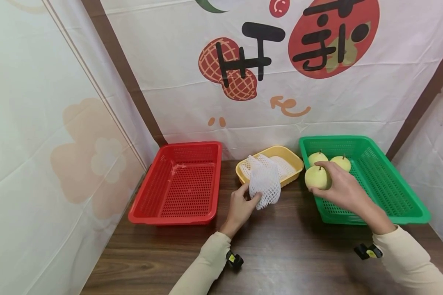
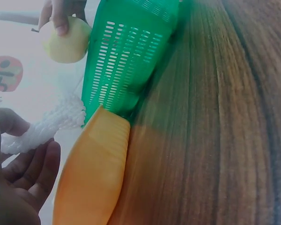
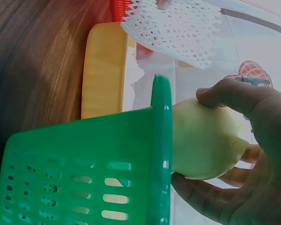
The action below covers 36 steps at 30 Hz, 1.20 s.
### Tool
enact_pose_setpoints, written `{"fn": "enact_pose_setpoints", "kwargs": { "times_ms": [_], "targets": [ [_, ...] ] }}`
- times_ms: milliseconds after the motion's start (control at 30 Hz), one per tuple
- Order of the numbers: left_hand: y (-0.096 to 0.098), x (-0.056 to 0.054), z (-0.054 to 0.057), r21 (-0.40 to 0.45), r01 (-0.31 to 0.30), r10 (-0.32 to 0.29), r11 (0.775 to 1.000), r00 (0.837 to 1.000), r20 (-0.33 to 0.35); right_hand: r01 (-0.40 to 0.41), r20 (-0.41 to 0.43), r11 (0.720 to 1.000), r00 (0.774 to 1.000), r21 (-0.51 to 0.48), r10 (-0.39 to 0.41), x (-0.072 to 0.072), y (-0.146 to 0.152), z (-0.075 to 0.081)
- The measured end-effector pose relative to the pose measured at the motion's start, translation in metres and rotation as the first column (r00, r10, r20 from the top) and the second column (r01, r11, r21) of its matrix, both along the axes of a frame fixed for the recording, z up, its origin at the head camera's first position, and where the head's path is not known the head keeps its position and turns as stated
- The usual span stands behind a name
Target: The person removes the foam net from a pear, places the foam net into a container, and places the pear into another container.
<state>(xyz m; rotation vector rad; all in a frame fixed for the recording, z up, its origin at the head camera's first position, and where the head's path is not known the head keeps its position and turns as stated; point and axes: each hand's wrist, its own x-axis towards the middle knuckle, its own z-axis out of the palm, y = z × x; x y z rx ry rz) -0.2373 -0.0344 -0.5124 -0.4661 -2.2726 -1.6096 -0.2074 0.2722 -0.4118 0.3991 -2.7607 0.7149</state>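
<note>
My left hand (image 1: 240, 209) pinches a white foam net sleeve (image 1: 265, 184) by its lower left side, in front of the yellow basket (image 1: 290, 178). In the left wrist view the thumb and fingers close on the bunched foam sleeve (image 2: 42, 129). My right hand (image 1: 341, 184) grips a pale yellow-green pear (image 1: 315, 178) with its stem up, over the left rim of the green basket (image 1: 402, 180). The right wrist view has this pear (image 3: 206, 138) between thumb and fingers beside the green rim. Two more pears (image 1: 340, 163) lie behind it in the green basket.
A red basket (image 1: 186, 192) stands on the left of the brown wooden table (image 1: 266, 254). More white foam sleeves (image 1: 282, 166) lie in the yellow basket, between the red and green ones. A printed white cloth (image 1: 162, 82) hangs behind, with further cloth at both sides.
</note>
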Motion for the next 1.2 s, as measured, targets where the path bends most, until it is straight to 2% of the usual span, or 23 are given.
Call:
{"fn": "enact_pose_setpoints", "kwargs": {
  "times_ms": [500, 633, 800, 1200],
  "targets": [
    [0.006, -0.012, 0.011, 0.000, -0.019, 0.019, 1.000, 0.999, 0.031, 0.011, 0.001, 1.000, 1.000, 0.003, -0.011, -0.003, 0.014, 0.003],
    [0.009, -0.015, 0.014, 0.004, -0.024, 0.024, 1.000, 0.999, 0.044, 0.017, 0.023, 1.000, 1.000, 0.012, -0.018, -0.005, 0.019, 0.004],
    [0.013, -0.020, 0.016, 0.011, -0.026, 0.026, 1.000, 0.999, 0.037, 0.028, 0.044, 0.999, 0.999, 0.019, -0.029, -0.007, 0.026, 0.005],
    [0.022, -0.033, 0.018, 0.006, -0.016, 0.016, 1.000, 1.000, 0.023, 0.059, 0.007, 0.998, 0.998, -0.003, -0.059, -0.010, 0.041, 0.003]
  ]
}}
